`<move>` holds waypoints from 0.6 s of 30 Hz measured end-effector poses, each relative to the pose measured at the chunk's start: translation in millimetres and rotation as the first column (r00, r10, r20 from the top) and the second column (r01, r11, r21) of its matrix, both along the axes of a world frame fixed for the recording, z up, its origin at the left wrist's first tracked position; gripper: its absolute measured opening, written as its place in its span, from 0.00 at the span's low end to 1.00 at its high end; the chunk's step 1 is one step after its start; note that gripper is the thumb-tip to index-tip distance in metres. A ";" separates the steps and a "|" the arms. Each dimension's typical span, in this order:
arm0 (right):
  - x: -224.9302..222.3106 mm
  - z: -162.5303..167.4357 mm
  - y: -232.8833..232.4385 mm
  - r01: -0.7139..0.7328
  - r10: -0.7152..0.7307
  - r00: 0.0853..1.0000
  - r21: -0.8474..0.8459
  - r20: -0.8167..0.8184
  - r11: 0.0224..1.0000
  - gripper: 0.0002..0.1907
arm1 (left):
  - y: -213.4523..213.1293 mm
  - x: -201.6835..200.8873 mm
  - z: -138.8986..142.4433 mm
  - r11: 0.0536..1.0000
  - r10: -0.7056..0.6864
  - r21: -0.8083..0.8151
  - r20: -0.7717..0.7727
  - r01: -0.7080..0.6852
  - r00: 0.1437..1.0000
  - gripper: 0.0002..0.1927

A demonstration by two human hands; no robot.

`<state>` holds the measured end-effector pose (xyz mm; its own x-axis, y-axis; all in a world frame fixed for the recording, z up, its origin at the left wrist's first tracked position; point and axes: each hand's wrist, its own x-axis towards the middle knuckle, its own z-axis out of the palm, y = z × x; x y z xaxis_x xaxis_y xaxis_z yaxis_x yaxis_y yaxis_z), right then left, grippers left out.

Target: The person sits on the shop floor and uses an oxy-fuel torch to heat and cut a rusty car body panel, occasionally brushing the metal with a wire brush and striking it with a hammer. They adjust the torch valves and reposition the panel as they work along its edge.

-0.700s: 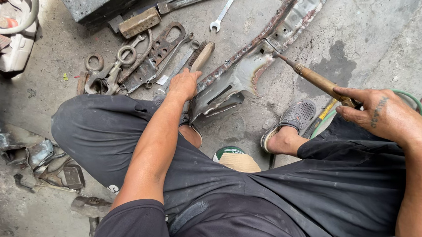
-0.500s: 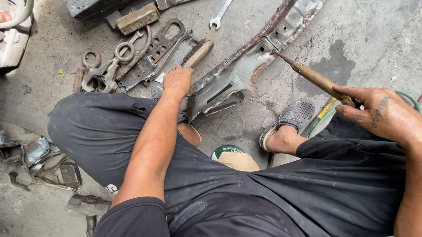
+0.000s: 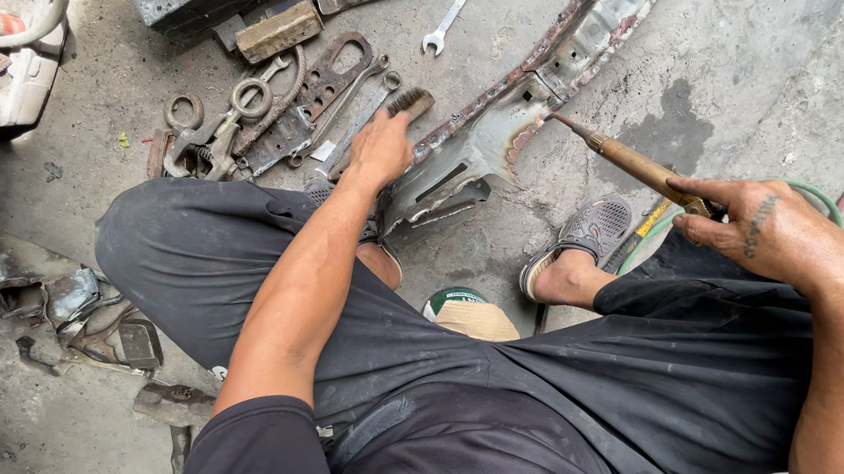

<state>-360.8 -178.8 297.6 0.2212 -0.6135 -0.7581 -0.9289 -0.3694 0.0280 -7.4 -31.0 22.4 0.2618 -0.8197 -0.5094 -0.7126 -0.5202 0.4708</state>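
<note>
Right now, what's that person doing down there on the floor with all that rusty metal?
A person squats on the concrete floor over a rusty sheet-metal part. The right hand holds a brass torch, tip at the part. The left hand grips a wire brush beside it. Wrenches and old tools lie nearby.

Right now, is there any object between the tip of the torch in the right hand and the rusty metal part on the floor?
Nothing visible. The right hand holds the brass torch, and its tip points at the rusty metal part across bare concrete. The left hand, gripping a wire brush, is off to the side.
</note>
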 end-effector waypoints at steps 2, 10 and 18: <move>-0.6 -0.3 0.3 -0.012 0.013 0.998 -0.020 0.069 1.000 0.29 | -11.7 -13.4 19.9 0.970 0.040 -0.240 0.005 -0.037 0.999 0.14; -9.9 1.2 -0.7 -0.025 0.023 0.994 0.011 0.109 1.000 0.28 | -5.8 -117.9 142.7 0.699 -0.117 -0.694 -0.348 -0.171 0.930 0.14; -16.5 2.0 -2.4 0.064 -0.065 0.989 0.013 0.129 0.998 0.28 | -6.1 -275.8 138.9 0.998 -0.010 -0.025 -0.961 -0.050 0.276 0.24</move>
